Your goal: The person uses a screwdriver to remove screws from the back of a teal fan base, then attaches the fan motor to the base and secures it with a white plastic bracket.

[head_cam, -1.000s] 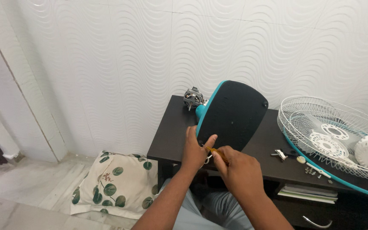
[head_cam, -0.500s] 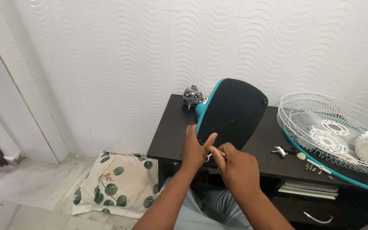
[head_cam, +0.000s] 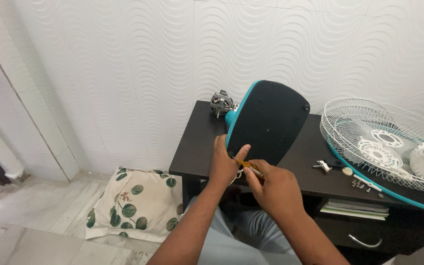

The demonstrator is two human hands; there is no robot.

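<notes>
Change since the earlier frame: the amber shaft of your screwdriver (head_cam: 248,166), hidden in your fist half a second ago, shows again, and the fan base (head_cam: 267,125) has tipped a little more upright.

Left hand (head_cam: 225,165): fingers wrapped on the lower left edge of the fan base, thumb lying on its black underside, bracing it.

Right hand (head_cam: 274,192): closed round the screwdriver handle, tip set against the underside just beside your left thumb.

Fan base: black underside, teal rim, standing tilted on the dark table (head_cam: 197,147) near its front edge.

Motor (head_cam: 221,104): behind the base, by the wall.

Wire fan guard (head_cam: 384,149): well to the right on the table.

Leaf-print cushion (head_cam: 133,206): on the floor.
</notes>
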